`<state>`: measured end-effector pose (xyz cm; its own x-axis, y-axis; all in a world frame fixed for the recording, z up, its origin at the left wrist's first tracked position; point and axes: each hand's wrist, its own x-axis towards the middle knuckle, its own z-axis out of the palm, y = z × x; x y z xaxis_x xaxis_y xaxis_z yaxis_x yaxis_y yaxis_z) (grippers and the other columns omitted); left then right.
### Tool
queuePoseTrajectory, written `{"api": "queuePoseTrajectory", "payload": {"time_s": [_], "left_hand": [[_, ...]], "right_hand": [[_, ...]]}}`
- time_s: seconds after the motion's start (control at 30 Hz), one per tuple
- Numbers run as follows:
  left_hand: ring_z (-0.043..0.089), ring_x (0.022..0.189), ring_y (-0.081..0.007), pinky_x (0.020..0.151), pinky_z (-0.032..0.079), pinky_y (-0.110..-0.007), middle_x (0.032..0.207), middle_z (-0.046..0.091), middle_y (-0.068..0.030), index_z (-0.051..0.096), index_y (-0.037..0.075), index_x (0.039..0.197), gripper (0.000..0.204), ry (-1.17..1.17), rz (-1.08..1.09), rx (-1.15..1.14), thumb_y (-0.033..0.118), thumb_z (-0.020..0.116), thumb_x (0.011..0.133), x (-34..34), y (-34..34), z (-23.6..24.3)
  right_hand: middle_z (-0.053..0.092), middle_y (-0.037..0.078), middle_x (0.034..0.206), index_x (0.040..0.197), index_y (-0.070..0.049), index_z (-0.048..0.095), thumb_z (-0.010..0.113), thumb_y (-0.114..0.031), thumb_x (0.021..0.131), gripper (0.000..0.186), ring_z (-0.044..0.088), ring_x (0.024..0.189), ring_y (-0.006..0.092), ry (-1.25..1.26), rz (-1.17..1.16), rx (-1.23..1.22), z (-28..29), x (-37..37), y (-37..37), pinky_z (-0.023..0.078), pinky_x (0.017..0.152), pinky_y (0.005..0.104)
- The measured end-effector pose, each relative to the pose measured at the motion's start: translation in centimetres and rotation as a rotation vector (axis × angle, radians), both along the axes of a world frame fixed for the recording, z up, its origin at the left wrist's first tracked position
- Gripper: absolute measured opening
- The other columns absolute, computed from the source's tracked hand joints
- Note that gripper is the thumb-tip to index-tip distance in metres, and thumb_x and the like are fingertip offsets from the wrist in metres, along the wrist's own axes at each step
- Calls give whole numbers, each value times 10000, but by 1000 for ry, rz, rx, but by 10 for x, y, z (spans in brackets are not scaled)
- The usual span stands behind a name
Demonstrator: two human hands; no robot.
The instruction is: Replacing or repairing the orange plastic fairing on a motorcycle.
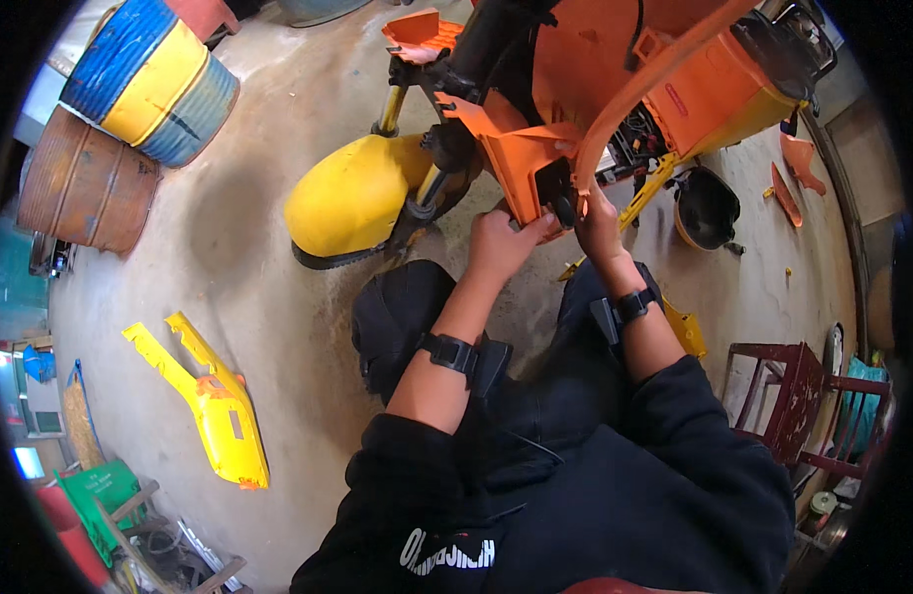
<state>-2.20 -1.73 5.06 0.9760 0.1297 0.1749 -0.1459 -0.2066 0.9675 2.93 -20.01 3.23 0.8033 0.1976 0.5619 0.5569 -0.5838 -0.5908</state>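
A partly stripped scooter stands before me, with a yellow front fender (349, 196) and orange body panels. My left hand (508, 240) is closed around the lower end of an orange front panel (521, 163). Close by on the right, my right hand (600, 230) is closed at the low end of the long curved edge of an orange leg shield (615, 104); its fingertips are mostly hidden. A dark opening (555, 183) shows between the two orange parts. Behind the right hand, wiring (639, 139) lies exposed in the scooter's body.
On the floor at left lies a forked yellow panel (219, 426). Two drums, one blue and yellow (159, 84) and one rusty (85, 183), stand farther back. To the right are a black tub-shaped part (707, 208), orange pieces (786, 195) and a dark red wooden stool (773, 396).
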Motion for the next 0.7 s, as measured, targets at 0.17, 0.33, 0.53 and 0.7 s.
{"api": "queuePoseTrajectory", "payload": {"time_s": [0.17, 0.33, 0.53, 0.7], "left_hand": [[698, 840, -317, 728, 536, -369, 874, 714, -159, 683, 11, 963, 342, 34, -37, 22, 286, 767, 778, -1, 2, 3], [697, 850, -318, 734, 533, -367, 889, 714, -159, 682, 13, 983, 344, 78, -24, 75, 275, 770, 777, -5, 1, 14], [698, 873, -310, 747, 532, -362, 892, 717, -158, 677, 10, 1008, 358, 30, -25, 121, 255, 780, 768, -2, 1, 15], [696, 879, -314, 755, 533, -370, 906, 716, -164, 676, 7, 1011, 359, 49, -14, 122, 260, 772, 776, -6, 6, 20]], "right_hand": [[621, 274, 1042, 1342, -75, 406, 587, -98, 882, 495, 588, 986, 461, 152, 3, 1, 28, -3, 4, 494, 782, 495], [610, 271, 1046, 1289, -65, 431, 534, -192, 928, 396, 595, 976, 443, 374, 13, -225, 44, 7, -3, 502, 777, 490], [602, 242, 1037, 1265, -61, 443, 535, -168, 920, 373, 625, 926, 409, 391, -20, -316, 27, 11, -12, 523, 745, 460], [608, 241, 1051, 1252, -52, 434, 559, -180, 908, 388, 621, 924, 412, 503, 16, -425, 48, 15, 1, 511, 750, 482]]}}
